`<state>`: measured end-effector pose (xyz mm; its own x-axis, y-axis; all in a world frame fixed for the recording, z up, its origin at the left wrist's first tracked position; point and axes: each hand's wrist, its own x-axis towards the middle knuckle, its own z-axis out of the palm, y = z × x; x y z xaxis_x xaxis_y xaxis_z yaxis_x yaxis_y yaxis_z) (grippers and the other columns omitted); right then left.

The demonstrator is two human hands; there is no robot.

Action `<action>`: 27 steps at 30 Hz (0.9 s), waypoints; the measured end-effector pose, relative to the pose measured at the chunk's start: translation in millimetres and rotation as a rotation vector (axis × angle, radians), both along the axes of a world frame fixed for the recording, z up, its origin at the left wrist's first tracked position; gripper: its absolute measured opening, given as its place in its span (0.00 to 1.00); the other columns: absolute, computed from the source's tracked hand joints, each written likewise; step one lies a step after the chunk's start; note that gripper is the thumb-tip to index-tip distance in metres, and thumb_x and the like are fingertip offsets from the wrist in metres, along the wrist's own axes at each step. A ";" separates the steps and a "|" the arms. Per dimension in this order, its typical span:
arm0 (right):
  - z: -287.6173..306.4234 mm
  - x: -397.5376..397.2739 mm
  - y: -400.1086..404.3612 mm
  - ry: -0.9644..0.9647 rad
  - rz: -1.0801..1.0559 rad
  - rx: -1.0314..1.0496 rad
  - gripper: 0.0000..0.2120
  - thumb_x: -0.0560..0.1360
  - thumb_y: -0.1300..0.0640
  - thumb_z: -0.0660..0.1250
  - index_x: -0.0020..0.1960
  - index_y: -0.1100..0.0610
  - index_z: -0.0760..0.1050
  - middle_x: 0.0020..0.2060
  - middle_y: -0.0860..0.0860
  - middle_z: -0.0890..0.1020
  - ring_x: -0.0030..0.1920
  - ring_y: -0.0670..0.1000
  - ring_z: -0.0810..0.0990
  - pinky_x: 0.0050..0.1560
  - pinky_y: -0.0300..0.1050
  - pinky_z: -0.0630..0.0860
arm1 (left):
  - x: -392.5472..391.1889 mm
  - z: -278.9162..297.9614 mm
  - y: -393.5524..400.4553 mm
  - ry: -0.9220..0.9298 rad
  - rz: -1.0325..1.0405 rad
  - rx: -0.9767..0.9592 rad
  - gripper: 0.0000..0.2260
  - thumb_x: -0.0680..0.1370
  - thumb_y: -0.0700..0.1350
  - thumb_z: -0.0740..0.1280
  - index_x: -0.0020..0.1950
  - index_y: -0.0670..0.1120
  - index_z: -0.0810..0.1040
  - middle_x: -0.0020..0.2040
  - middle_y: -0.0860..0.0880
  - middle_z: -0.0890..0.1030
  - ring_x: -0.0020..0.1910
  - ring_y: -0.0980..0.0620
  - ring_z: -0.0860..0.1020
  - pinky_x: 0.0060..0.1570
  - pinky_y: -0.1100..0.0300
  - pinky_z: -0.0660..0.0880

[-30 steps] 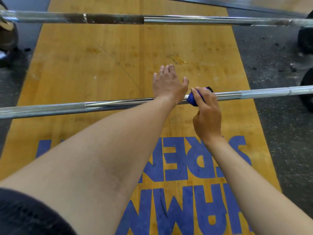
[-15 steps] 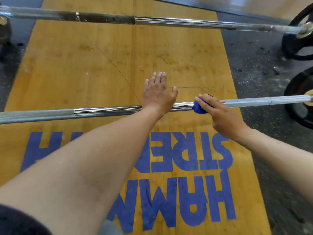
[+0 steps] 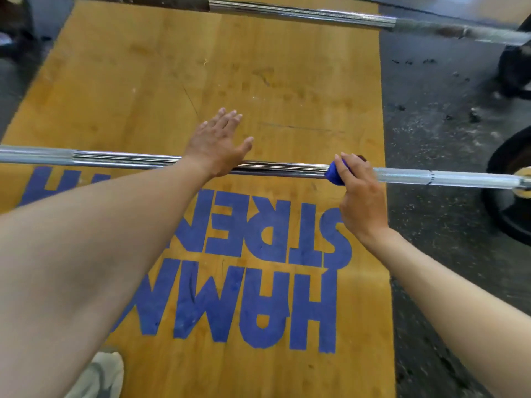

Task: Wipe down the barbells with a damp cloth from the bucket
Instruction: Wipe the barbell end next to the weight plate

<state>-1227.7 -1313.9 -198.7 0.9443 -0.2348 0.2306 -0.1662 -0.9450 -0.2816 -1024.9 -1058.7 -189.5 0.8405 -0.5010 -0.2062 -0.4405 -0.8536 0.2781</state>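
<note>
Near barbell lies across the wooden lifting platform, spanning it from left edge to right edge and running out over the black rubber floor on the right. Its black weight plate sits out there, past the platform's right edge.

Right hand grips a blue cloth wrapped round the bar, fingers curled over the top of it, close to the platform's right edge. Just to the right of that hand the shaft turns from shiny chrome to a duller grey.

Left hand rests on the bar near the platform's middle, palm down, fingers straight and slightly spread, reaching past the bar above the wood. Released, holding nothing.

Second barbell lies along the platform's far edge, well apart from the first; untouched by either hand.

Blue block lettering is painted on the near part of the platform, upside down from here. A pale shoe shows at the near left edge.
</note>
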 end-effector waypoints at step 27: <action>-9.5 -115.7 26.1 -0.028 0.090 0.066 0.37 0.71 0.81 0.61 0.77 0.61 0.68 0.75 0.56 0.70 0.76 0.59 0.65 0.77 0.52 0.62 | -157.1 13.1 -61.5 0.192 -0.044 0.172 0.37 0.80 0.71 0.41 0.84 0.52 0.52 0.84 0.52 0.51 0.83 0.52 0.46 0.80 0.44 0.47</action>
<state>-1343.4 -1287.7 -208.2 0.9555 -0.1651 0.2443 -0.0728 -0.9350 -0.3470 -1182.0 -1120.2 -176.4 0.7557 -0.4803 -0.4453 -0.4318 -0.8766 0.2127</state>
